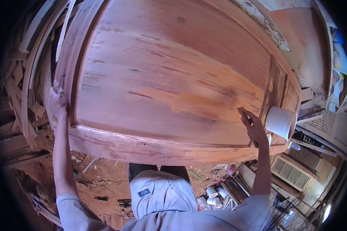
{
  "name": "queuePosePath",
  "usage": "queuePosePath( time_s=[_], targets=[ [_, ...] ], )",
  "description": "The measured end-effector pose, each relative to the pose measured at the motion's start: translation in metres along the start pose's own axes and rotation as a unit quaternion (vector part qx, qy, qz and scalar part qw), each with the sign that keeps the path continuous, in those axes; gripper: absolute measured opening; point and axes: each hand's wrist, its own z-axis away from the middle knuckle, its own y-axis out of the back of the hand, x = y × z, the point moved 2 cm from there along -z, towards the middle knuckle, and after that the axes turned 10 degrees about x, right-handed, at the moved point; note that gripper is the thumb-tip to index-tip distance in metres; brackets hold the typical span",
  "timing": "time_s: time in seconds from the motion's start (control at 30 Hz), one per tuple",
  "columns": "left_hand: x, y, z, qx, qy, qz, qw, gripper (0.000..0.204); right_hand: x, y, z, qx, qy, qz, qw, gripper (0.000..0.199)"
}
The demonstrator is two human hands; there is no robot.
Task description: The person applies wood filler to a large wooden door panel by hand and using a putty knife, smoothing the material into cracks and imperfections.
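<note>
- Your two hands are wide apart.
- Your left hand point(58, 101) grips the left edge of the wooden panel point(142, 73), which spreads before you.
- Your right hand point(253, 127) pinches a small brown piece point(241, 111) at the panel's right side, by an orange patch point(196, 104).
- A white container point(280, 122) sits just right of that hand.

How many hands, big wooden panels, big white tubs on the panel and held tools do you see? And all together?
Hands: 2, one left and one right
Big wooden panel: 1
Big white tub: 1
Small tool in the right hand: 1
Total: 5
</note>
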Motion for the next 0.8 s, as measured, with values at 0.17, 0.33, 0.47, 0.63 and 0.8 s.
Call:
queuePosePath(
  time_s=[0.17, 0.33, 0.47, 0.63, 0.8],
  targets=[
    [0.004, -0.004, 0.004, 0.034, 0.006, -0.003, 0.999, 0.08, -0.098, -0.067, 0.029, 0.065, -0.294, -0.464, 0.833, 0.048],
    [0.017, 0.003, 0.005, -0.003, 0.005, -0.008, 1.0, 0.078, -0.207, -0.135, 0.013, 0.13, -0.278, -0.432, 0.848, 0.046],
    [0.011, 0.005, 0.008, 0.003, 0.015, -0.021, 1.0, 0.075, -0.247, -0.157, -0.014, 0.229, -0.152, -0.272, 0.922, 0.042],
    [0.023, 0.006, 0.01, -0.026, 0.031, -0.006, 0.999, 0.071, -0.27, -0.165, -0.045, 0.266, -0.167, -0.185, 0.931, 0.043],
    [0.017, 0.005, 0.008, 0.008, 0.011, -0.007, 1.0, 0.071, -0.28, -0.173, -0.045, 0.293, -0.176, -0.164, 0.925, 0.043]
  ],
)
